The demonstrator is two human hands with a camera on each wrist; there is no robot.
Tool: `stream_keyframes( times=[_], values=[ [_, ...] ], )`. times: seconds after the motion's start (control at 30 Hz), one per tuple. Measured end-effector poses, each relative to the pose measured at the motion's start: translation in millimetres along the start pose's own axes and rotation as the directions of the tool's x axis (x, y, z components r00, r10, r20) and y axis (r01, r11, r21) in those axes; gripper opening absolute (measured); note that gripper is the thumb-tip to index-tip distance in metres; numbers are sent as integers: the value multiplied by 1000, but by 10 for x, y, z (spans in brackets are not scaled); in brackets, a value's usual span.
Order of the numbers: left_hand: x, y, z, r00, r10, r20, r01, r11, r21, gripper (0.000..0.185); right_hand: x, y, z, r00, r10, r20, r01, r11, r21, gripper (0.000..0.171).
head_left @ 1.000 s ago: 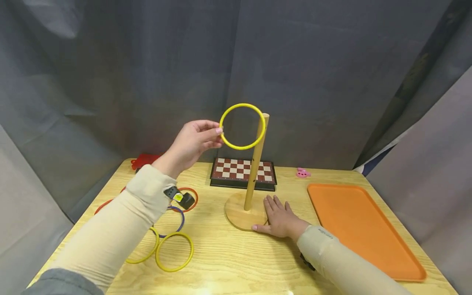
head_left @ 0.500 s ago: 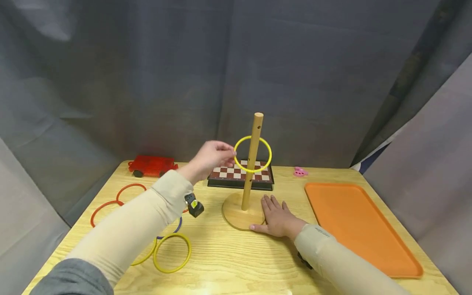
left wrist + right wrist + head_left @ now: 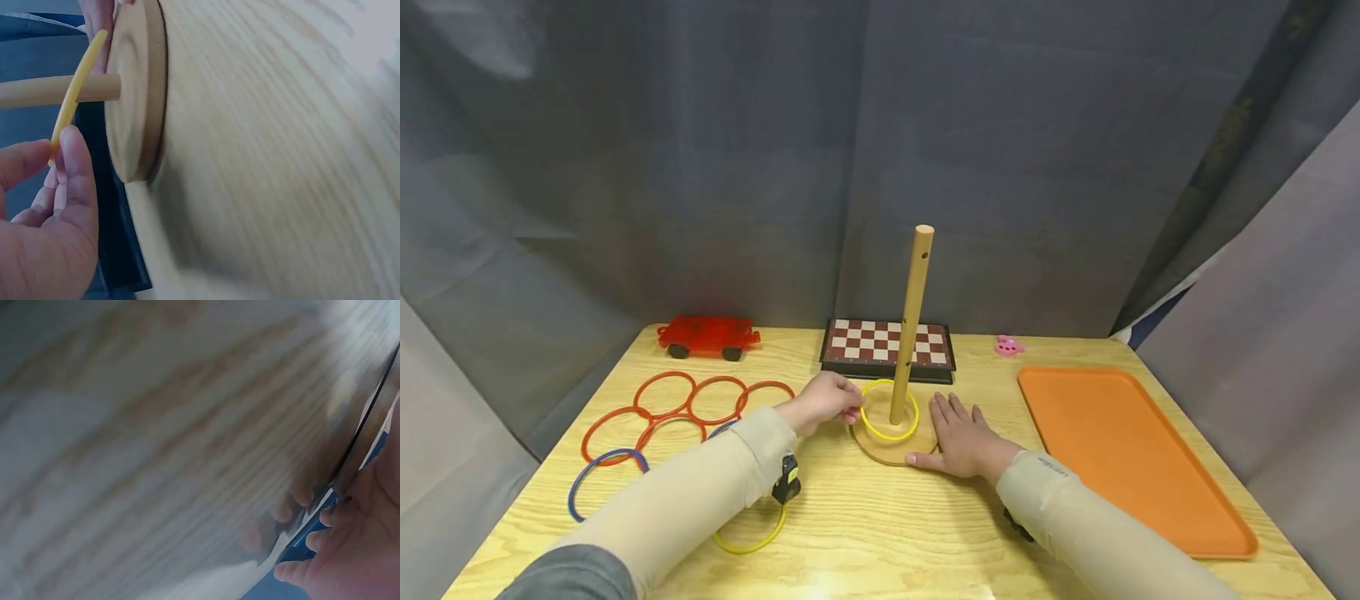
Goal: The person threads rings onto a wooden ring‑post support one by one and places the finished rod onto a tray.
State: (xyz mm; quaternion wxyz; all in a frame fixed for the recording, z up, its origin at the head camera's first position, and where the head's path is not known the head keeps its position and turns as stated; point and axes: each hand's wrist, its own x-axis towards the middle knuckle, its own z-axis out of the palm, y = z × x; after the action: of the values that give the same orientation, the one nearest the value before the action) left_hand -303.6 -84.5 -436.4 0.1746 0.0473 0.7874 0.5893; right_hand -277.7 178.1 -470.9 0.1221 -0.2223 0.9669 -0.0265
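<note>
A yellow ring (image 3: 890, 437) circles the lower part of an upright wooden post (image 3: 913, 317), just above its round wooden base (image 3: 880, 452). My left hand (image 3: 826, 400) pinches the ring's left side between thumb and fingers. In the left wrist view the ring (image 3: 80, 75) is tilted around the post (image 3: 97, 87) and stands off the base (image 3: 140, 94). Fingers spread, my right hand (image 3: 966, 442) rests on the right edge of the base. The right wrist view shows this hand (image 3: 356, 544) beside the base's edge.
Several red rings (image 3: 717, 380), a blue ring (image 3: 574, 492) and a yellow ring (image 3: 752, 547) lie at the left, partly behind my left sleeve. Behind the post is a chessboard box (image 3: 857, 346). A red toy car (image 3: 709, 335), a pink item (image 3: 1008, 345) and an orange tray (image 3: 1127, 458) are farther out.
My left hand has lowered the yellow ring from beside the post's top, over it and down close to the base. The right hand has stayed on the base.
</note>
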Motion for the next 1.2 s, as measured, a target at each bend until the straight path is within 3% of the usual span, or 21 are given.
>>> stream_keyframes(
  times=[0.23, 0.4, 0.63, 0.77, 0.93, 1.07, 1.2],
  values=[
    [77, -105, 48, 998, -63, -5, 62, 993, -97, 21, -1, -8, -15, 1000, -8, -19, 9, 1000, 23, 114],
    [68, -113, 91, 997, -74, -9, 73, 992, -104, 21, -5, -24, -39, 1000, 6, -4, -6, 1000, 20, 111],
    [40, -62, 55, 1000, -21, -10, 20, 994, -112, 23, 4, -12, -55, 1000, 11, -15, -11, 1000, 22, 111],
    [-75, -19, -161, 999, 33, -2, -33, 995, -96, 27, 35, 3, -24, 1000, 15, 1, -15, 1000, 23, 113],
    [-356, -83, -650, 995, 90, 44, -88, 996, -28, 25, 35, -23, -3, 1000, 13, 24, -13, 1000, 21, 116],
    [-626, -205, -1003, 991, 128, 26, -127, 991, -43, 23, 2, -37, -17, 1000, 9, 11, -10, 999, 38, 114],
    [-864, -315, -1207, 990, 139, -8, -139, 990, -32, 24, -11, -10, -23, 1000, 12, 18, -13, 999, 33, 114]
  ],
)
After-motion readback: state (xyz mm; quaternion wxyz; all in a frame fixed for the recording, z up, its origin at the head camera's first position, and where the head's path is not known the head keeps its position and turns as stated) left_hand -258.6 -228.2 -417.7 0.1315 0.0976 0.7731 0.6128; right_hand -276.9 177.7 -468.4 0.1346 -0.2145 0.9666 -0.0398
